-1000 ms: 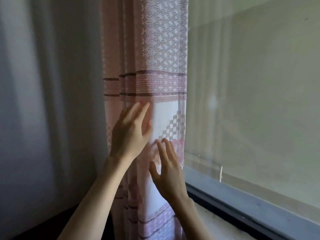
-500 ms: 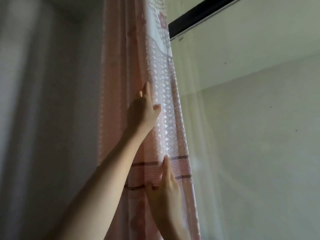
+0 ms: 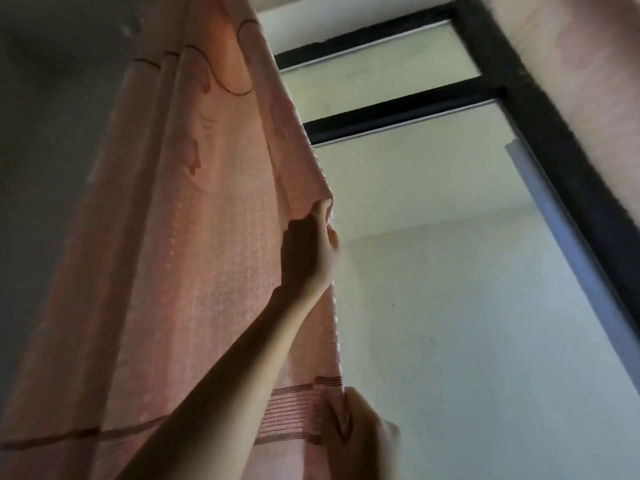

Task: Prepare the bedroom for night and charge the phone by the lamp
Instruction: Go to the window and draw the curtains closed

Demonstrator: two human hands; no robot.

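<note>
A pink woven curtain (image 3: 194, 237) with a raised dotted pattern, dark curling lines near its top and dark red stripes lower down hangs across the left half of the view, seen from below. The left hand (image 3: 306, 252) is raised high on an outstretched bare forearm and grips the curtain's right edge; its fingers (image 3: 320, 211) are curled together round the hem, which bunches at that spot. The right hand (image 3: 362, 434) is lower, at the bottom of the view just right of the striped band, and holds the same edge, with its fingers (image 3: 341, 415) pressed together and folded over the cloth.

To the right of the curtain edge stands a window with a black frame (image 3: 561, 174) and a black crossbar near the top; pale frosted-looking glass (image 3: 467, 306) fills it and lets in light. A second strip of pink cloth (image 3: 588, 81) shows at the upper right corner, blurred. The wall (image 3: 52, 150) to the left of the curtain is dim and grey.
</note>
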